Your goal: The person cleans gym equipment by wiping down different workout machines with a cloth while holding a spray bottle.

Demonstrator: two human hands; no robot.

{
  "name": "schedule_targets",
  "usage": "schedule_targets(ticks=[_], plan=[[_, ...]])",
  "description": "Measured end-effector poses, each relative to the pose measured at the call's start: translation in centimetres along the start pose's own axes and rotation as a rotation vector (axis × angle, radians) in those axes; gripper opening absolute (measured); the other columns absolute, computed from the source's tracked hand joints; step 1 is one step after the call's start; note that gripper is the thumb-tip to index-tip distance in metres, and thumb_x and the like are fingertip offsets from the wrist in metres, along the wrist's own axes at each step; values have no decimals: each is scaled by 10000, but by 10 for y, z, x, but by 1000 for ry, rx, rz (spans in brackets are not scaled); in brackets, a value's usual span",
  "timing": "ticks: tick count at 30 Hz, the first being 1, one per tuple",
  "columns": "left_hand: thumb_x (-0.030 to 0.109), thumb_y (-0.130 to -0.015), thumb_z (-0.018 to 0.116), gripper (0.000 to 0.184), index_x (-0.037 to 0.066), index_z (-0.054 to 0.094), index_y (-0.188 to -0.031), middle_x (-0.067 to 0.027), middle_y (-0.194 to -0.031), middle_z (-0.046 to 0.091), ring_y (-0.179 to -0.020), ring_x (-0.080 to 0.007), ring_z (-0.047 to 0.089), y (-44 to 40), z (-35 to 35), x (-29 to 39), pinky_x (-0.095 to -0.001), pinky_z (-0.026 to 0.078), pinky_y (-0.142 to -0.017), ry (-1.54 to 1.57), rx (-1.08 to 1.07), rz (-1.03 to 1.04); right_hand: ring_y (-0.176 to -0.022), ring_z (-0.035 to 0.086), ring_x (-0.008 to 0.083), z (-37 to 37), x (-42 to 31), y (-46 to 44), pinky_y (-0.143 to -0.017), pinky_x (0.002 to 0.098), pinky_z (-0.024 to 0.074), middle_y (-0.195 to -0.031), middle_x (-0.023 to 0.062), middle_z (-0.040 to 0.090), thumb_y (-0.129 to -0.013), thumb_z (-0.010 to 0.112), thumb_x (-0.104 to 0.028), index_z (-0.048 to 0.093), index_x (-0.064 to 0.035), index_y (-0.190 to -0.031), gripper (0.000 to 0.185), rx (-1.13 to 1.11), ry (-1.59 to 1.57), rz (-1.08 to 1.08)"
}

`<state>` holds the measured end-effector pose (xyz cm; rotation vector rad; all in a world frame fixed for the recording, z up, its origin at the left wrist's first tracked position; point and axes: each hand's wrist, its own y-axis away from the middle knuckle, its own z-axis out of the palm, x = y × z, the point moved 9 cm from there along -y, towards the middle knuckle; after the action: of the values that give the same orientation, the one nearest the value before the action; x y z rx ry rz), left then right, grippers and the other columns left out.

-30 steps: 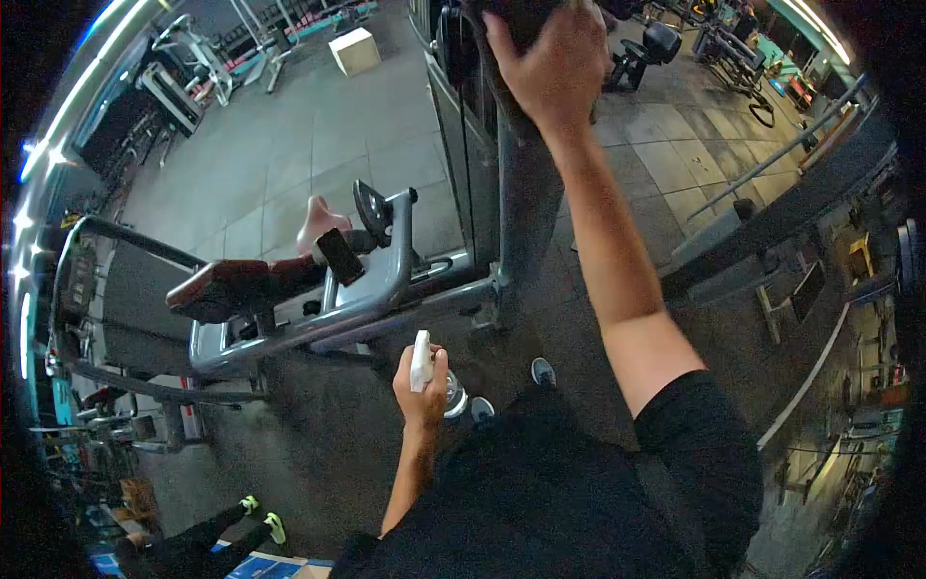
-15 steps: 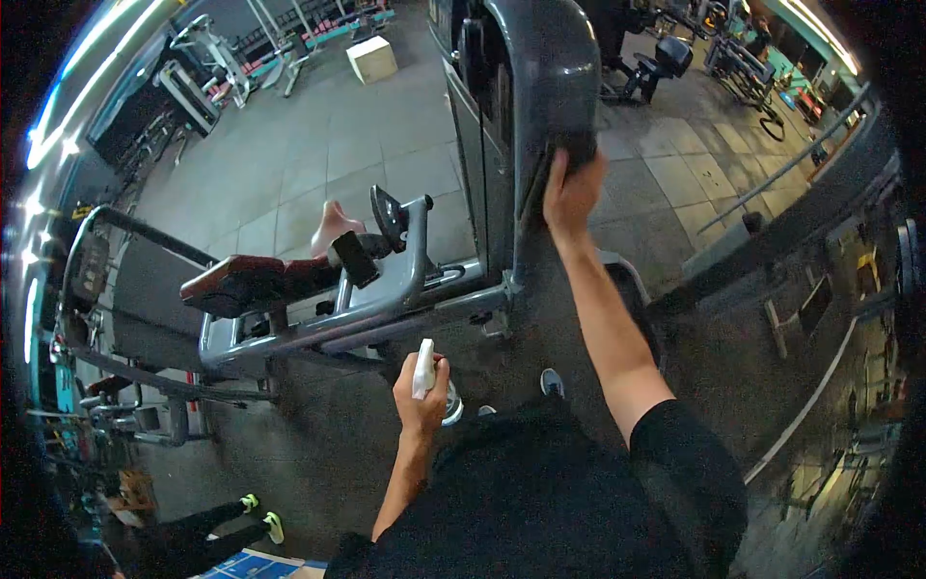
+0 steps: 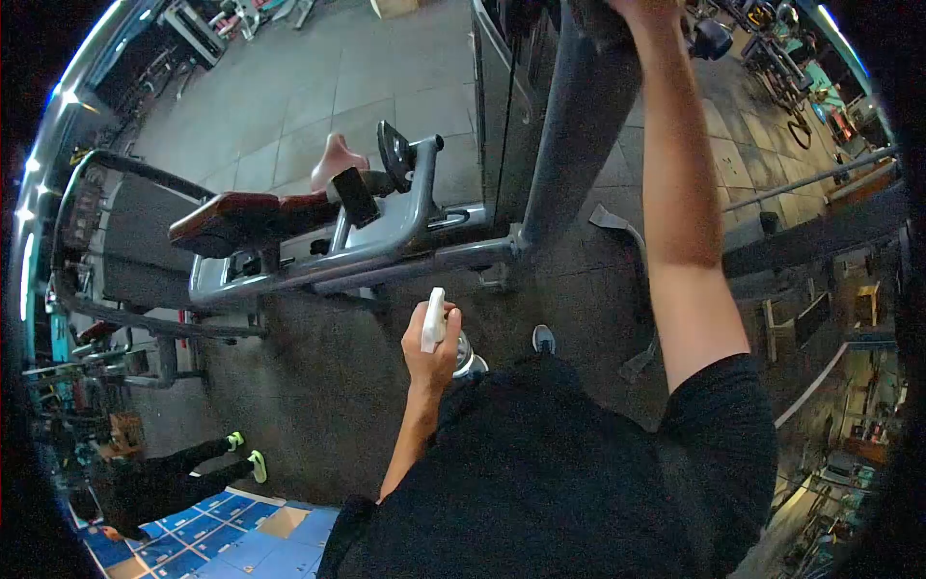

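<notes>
My left hand (image 3: 431, 343) is closed round a spray bottle with a white trigger head (image 3: 434, 318); its clear body shows partly below the fingers. At the top edge, my right hand (image 3: 654, 10) is partly cut off by the frame. It holds a dark cloth (image 3: 603, 24) against the upper part of the machine's grey upright (image 3: 579, 125). Left of the upright, the same machine has a brown padded seat (image 3: 236, 217) and a grey tube frame (image 3: 415, 232). A dark phone-like object (image 3: 355, 196) rests by a pink item (image 3: 338, 162).
A person in dark clothes and bright shoes (image 3: 258, 466) is at the lower left, beside a blue panelled surface (image 3: 217, 531). A grey rail (image 3: 801, 179) and other gym machines stand at the right. My shoe (image 3: 543, 339) is on the dark floor.
My right hand moved down the upright with the cloth, then back up to the top edge. The view shifted, and the left hand still holds the bottle.
</notes>
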<state>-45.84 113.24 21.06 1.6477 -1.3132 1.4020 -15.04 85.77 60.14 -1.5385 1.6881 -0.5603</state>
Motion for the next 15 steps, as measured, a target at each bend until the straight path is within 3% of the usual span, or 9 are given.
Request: schedule_targets(ticks=[3, 4, 5, 7, 9, 11, 14, 15], plan=[[122, -952, 731, 105, 46, 696, -1017, 4, -842, 660, -748, -66, 596, -2, 3, 0, -235, 482, -674, 29, -33, -21, -1158, 630, 458, -15, 20, 65, -995, 512, 493, -1214, 289, 667, -1016, 500, -555, 612, 65, -1252, 673, 333, -340, -77], [159, -973, 710, 132, 35, 682, -1007, -54, -855, 679, -755, -126, 646, -3, 3, 5, -294, 519, -677, -18, -72, -13, -1160, 611, 480, -13, 32, 93, -984, 518, 484, -1221, 292, 653, -1029, 512, -534, 586, 58, -1285, 649, 441, -451, -102], [159, -973, 710, 132, 35, 682, -1007, -54, -855, 679, -755, -126, 646, -3, 3, 4, -294, 519, -677, -17, -86, -20, -1162, 593, 503, -11, 45, 121, -974, 525, 475, -1229, 296, 639, -1042, 523, -512, 560, 51, -1317, 628, 551, -563, -125], [155, -973, 708, 122, 41, 683, -1007, -53, -860, 679, -757, -126, 647, -6, 3, 2, -295, 523, -688, -17, -109, -31, -1136, 610, 499, 28, 75, 174, -952, 506, 485, -1220, 307, 640, -1069, 476, -462, 547, 67, -1339, 598, 548, -624, -31], [143, -968, 711, 110, 42, 682, -1002, -61, -850, 681, -759, -131, 653, -8, 2, -1, -297, 527, -695, -11, -122, -55, -1072, 652, 463, 75, 104, 232, -955, 493, 496, -1134, 252, 685, -1058, 507, -396, 554, 35, -1340, 517, 481, -772, 156], [134, -960, 716, 108, 37, 682, -995, -73, -835, 681, -766, -137, 662, -9, -1, 2, -304, 531, -697, -74, -119, 20, -1123, 648, 459, 135, 137, 291, -964, 489, 494, -1211, 269, 675, -1067, 466, -417, 515, 36, -1404, 567, 292, -702, 195], [131, -962, 735, 113, 49, 699, -1031, -5, -858, 673, -770, -76, 620, -9, -4, 6, -243, 496, -684, -93, -142, 58, -1066, 633, 466, 178, 164, 359, -934, 490, 481, -1219, 291, 646, -1105, 380, -379, 575, 63, -1314, 526, 367, -744, 228], [131, -962, 735, 113, 49, 699, -1031, -5, -858, 673, -770, -76, 620, -8, -4, 7, -243, 496, -684, -93, -144, 68, -1052, 634, 472, 204, 176, 375, -935, 498, 479, -1202, 291, 652, -1113, 357, -364, 576, 65, -1314, 522, 259, -696, 251]])
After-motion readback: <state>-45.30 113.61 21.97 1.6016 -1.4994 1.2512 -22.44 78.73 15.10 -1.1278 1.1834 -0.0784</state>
